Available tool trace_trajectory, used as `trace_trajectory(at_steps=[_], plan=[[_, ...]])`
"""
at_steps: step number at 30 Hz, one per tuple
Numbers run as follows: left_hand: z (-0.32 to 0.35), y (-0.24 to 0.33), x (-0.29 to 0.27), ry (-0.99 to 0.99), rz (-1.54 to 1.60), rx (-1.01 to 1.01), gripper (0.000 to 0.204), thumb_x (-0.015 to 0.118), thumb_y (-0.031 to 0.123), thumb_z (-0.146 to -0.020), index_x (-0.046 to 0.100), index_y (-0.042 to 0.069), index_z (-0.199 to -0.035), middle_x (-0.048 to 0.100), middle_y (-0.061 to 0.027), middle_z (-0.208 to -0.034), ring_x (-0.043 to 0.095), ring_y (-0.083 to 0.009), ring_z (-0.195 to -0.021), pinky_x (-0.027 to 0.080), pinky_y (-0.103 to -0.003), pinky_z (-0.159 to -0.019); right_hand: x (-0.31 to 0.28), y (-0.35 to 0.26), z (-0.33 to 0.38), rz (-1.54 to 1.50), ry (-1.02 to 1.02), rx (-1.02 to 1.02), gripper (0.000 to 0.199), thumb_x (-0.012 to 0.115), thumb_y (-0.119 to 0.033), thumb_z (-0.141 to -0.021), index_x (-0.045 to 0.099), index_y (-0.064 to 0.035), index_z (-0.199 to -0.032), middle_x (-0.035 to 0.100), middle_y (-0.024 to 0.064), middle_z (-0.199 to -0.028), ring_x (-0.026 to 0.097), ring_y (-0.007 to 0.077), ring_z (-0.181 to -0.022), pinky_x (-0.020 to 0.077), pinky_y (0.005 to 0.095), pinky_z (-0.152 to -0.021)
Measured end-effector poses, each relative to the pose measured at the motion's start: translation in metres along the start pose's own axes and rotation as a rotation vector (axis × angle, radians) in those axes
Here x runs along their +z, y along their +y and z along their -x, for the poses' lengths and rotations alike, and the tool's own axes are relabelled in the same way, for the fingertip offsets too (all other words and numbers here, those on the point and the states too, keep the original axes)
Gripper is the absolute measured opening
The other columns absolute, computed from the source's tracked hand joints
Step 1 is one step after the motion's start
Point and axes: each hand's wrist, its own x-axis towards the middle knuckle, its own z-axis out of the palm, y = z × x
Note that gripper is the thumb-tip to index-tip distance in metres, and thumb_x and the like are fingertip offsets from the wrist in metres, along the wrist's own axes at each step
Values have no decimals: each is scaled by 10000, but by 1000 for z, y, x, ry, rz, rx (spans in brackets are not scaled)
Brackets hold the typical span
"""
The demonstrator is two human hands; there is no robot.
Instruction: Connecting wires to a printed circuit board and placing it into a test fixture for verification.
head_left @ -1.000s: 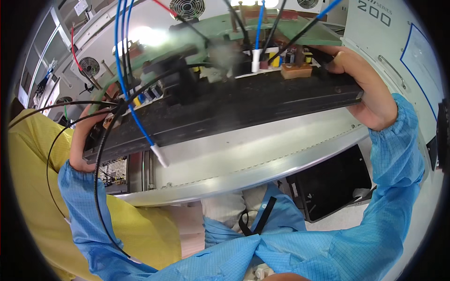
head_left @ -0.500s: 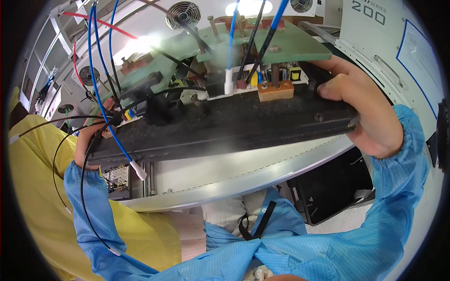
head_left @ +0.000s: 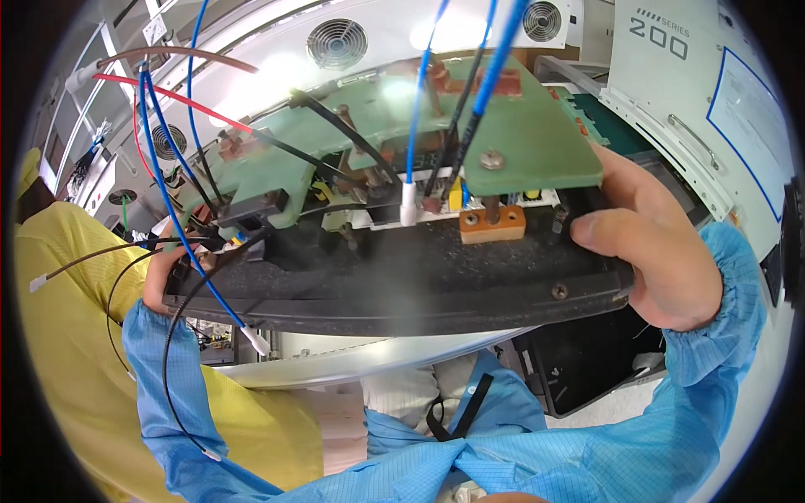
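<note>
Both of my hands hold up a wide black fixture (head_left: pixel 377 289) by its two ends. On its top sit green pressure plates (head_left: pixel 537 151) with posts and screws. Beneath the plates a white circuit board (head_left: pixel 377 215) with small components partly shows. My right hand (head_left: pixel 650 251) grips the right end, thumb on the upper face and the other fingers mostly hidden. My left hand (head_left: pixel 158 277) is closed around the left end, largely covered by wires. Blue wires (head_left: pixel 172 189), black wires and a red wire (head_left: pixel 172 102) stick out of the fixture; some white-tipped ends hang over the front edge.
Below the fixture runs a metal conveyor rail (head_left: pixel 327 369). A black bin (head_left: pixel 587 360) stands lower right. Beside me on the left is a person in a yellow garment (head_left: pixel 75 318). White machines with a fan grille (head_left: pixel 336 44) and a cabinet (head_left: pixel 671 92) stand behind.
The fixture has come down and nearer in my hands, tilting so more of its top shows. It hides more of the rail, and the wires have swung with it.
</note>
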Motion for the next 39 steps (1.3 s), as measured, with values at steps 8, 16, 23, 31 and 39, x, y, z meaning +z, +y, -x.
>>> trace_trajectory(at_steps=[8, 16, 23, 31, 39], plan=[[7, 11, 6, 51, 122, -13, 513, 483, -56, -841, 385, 100, -1320, 550, -76, -1010, 558, -162, -787, 476, -287, -623, -3, -16, 2, -27, 66, 29, 680, 485, -2, -675, 323, 61, -1332, 532, 181, -1208, 602, 212, -1024, 503, 330, -898], [6, -8, 76, 43, -240, 211, 612, 560, 79, -845, 311, 108, -1404, 574, -50, -1077, 543, -112, -942, 434, -244, -817, -34, 17, -25, 81, 163, 60, 613, 435, 0, -700, 416, 14, -1313, 555, 108, -1165, 558, 173, -1019, 450, 284, -887], [11, -120, 120, -8, 237, 5, 813, 611, 41, -840, 96, 130, -1463, 549, -168, -1153, 545, -196, -1024, 424, -318, -893, -88, 160, -65, 28, 239, 145, 588, 456, -17, -718, 480, -79, -1302, 608, 23, -1029, 556, 132, -912, 434, 227, -792], [14, -211, 146, -69, 225, -61, 847, 573, 43, -832, 17, 121, -1466, 452, -184, -1279, 498, -201, -1103, 387, -307, -939, -123, 233, -58, 94, 218, 299, 420, 530, -90, -825, 507, -57, -1244, 499, -70, -786, 391, 38, -659, 331, 178, -606], [3, -215, 175, -60, -191, -66, 853, 581, 78, -847, -5, 127, -1464, 369, -254, -1373, 430, -343, -1232, 334, -367, -1010, -156, 222, -56, 3, 154, 441, 432, 470, -59, -887, 417, -41, -1316, 561, 69, -1150, 568, 161, -1014, 475, 310, -892]])
